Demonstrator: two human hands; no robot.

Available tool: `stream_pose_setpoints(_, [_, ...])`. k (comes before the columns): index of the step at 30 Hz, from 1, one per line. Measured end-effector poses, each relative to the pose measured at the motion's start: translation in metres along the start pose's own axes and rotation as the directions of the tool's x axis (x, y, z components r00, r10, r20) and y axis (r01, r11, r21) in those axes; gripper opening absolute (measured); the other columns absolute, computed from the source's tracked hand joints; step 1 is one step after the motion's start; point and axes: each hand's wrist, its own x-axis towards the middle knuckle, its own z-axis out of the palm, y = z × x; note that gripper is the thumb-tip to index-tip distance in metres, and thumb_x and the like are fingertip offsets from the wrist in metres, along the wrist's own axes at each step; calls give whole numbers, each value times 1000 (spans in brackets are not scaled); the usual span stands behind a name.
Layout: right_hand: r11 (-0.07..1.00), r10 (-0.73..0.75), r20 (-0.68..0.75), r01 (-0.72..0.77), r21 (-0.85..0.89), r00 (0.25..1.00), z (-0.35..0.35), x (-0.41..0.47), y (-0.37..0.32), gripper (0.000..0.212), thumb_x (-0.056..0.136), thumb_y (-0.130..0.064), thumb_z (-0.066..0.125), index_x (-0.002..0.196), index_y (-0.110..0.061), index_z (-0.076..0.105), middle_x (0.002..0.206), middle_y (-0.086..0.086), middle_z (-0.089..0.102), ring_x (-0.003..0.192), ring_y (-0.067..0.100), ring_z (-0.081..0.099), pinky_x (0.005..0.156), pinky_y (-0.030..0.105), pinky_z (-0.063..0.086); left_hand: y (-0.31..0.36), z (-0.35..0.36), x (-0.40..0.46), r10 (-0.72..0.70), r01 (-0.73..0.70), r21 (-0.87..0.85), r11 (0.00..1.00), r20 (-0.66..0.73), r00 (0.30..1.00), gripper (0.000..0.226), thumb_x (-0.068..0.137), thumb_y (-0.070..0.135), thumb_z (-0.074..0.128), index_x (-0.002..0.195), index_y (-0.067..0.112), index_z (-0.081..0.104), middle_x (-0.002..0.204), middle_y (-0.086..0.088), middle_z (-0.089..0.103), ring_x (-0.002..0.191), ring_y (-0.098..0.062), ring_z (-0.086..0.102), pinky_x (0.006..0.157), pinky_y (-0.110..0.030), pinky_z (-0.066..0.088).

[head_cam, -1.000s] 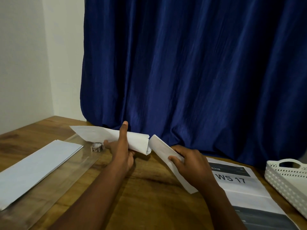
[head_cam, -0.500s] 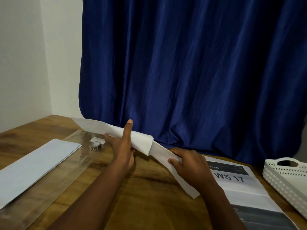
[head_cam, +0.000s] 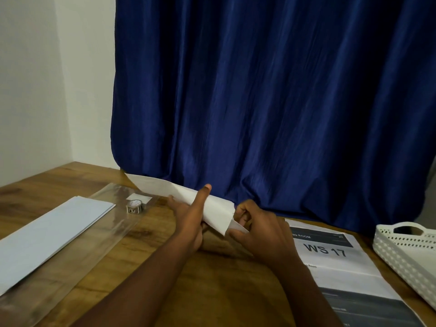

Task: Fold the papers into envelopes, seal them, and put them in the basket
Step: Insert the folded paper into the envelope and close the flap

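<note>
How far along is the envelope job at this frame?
Done: nothing visibly; the basket shows no envelope in its visible part. In hand: left hand and right hand folding one paper. Left: sealing with the tape roll, plus the paper stack.

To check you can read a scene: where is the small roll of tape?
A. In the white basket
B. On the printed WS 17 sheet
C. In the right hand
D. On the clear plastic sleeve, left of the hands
D: the roll of tape stands on the clear plastic sleeve, left of both hands.
</note>
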Motion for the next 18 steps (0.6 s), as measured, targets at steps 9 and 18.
stream_pose_setpoints(9, [988,156,438,-140,-68,885,-11,-3,37,49,61,-58,78,104,-41,60,103,-18,62,91,4,59,81,32,56,13,-7,11,8,-10,-33,999,-58,998,124,74,35,90,159,43,-1,118,-8,62,103,-29,69,92,-55,60])
stream_pose_setpoints(18, [959,34,-59,-15,282,998,-5,1,16,8,83,-45,74,90,-41,74,84,-21,69,79,-3,63,66,20,49,19,-4,3,34,-30,-69,997,60,998,97,78,34,86,154,33,25,114,-11,66,98,-27,71,83,-52,63])
